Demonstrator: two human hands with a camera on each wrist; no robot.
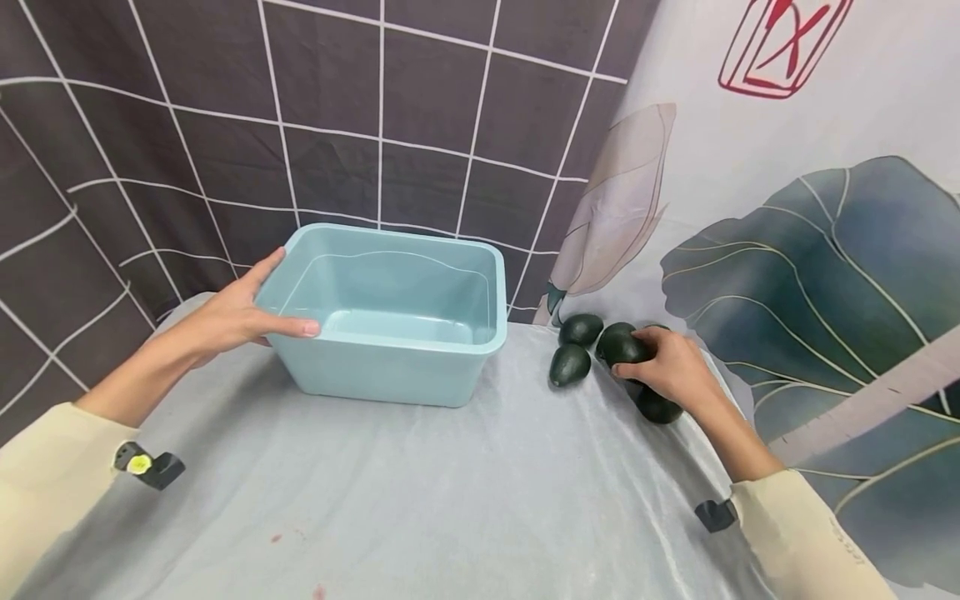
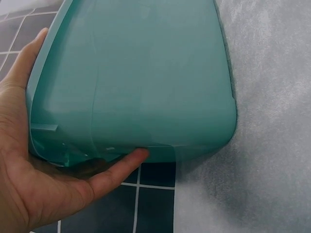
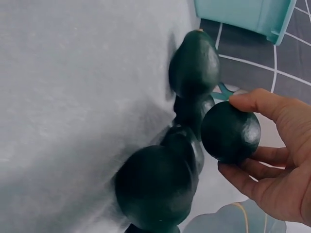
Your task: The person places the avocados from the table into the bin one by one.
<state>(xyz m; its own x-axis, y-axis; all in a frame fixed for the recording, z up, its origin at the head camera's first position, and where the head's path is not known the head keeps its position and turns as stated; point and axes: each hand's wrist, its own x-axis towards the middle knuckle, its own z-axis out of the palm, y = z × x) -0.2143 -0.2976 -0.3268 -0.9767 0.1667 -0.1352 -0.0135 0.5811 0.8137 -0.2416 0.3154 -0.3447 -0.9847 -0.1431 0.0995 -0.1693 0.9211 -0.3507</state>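
A pale blue plastic bin (image 1: 390, 375) stands upright on the cloth. My left hand (image 1: 232, 308) is spread against its left end, the thumb along the front rim and the other fingers toward the back. In the left wrist view, the hand (image 2: 43, 179) presses against the bin's outer wall (image 2: 136, 77) with straight fingers. My right hand (image 1: 671, 371) pinches a dark green avocado (image 3: 231, 131) between thumb and fingertips. Beside it lie other avocados, including one (image 1: 570, 365) nearer the bin, one (image 1: 581, 329) behind that, and one (image 1: 657, 407) under the hand.
A pale grey cloth (image 1: 420, 500) covers the table. Behind the bin hangs a dark curtain (image 1: 435, 100) with white grid lines. At the right, a pale curtain (image 1: 810, 275) with large leaf prints hangs close to the avocados.
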